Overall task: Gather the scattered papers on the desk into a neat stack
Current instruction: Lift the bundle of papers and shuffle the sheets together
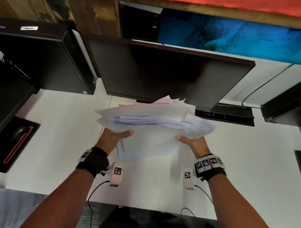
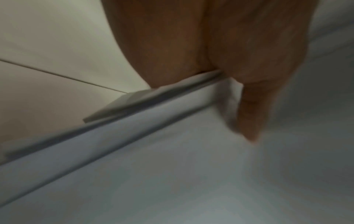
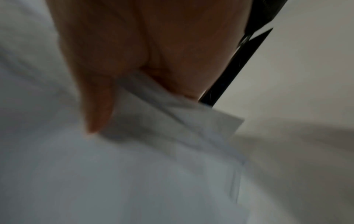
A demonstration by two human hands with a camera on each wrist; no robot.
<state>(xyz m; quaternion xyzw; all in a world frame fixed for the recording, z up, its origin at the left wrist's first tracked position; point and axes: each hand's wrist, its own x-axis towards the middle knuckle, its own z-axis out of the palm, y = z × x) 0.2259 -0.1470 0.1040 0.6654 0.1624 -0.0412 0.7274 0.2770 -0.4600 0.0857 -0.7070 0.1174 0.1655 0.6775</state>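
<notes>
So the paper bundle (image 1: pixel 156 125) is up off the desk (image 1: pixel 60 142), near the middle, in front of the dark monitor (image 1: pixel 168 73); left hand (image 1: pixel 113 138) pinches its left side, right hand (image 1: pixel 192 143) its right, thumbs on top; sheets look light, floppy and slippery, with the far edges all ragged; I'd grip both short sides and tap the long edge on the desk to square it.

Both forearms are bare. Each wrist wears a black strap (image 1: pixel 93 161) with white blocks bearing black-and-white square markers (image 1: pixel 208 162); thin black cables (image 1: pixel 92 191) trail from the white camera units (image 1: pixel 116 173).
</notes>
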